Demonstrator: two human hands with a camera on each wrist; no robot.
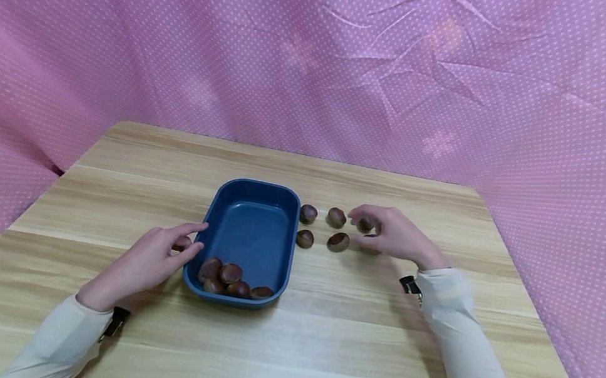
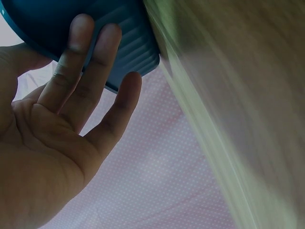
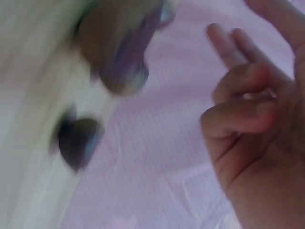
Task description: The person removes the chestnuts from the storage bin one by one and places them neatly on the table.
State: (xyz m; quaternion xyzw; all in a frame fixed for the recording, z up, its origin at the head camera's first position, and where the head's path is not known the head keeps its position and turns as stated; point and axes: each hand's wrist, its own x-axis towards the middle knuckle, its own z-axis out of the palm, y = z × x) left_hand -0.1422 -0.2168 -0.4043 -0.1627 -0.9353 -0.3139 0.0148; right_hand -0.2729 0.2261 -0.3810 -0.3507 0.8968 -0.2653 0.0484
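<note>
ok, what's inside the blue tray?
The tray holds brown chestnuts grouped at the end nearest the person, at least five visible. They overlap, so anything beneath them is covered and can't be seen.

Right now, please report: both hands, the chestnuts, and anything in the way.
Left hand beside blue tray. Right hand over chestnuts on table, partly hiding some. Five more visible in tray.

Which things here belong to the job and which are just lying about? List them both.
In the job, apparently:
blue tray
chestnuts inside it
chestnuts outside it
left hand
right hand

Only surroundings:
wooden table
pink dotted cloth
</note>
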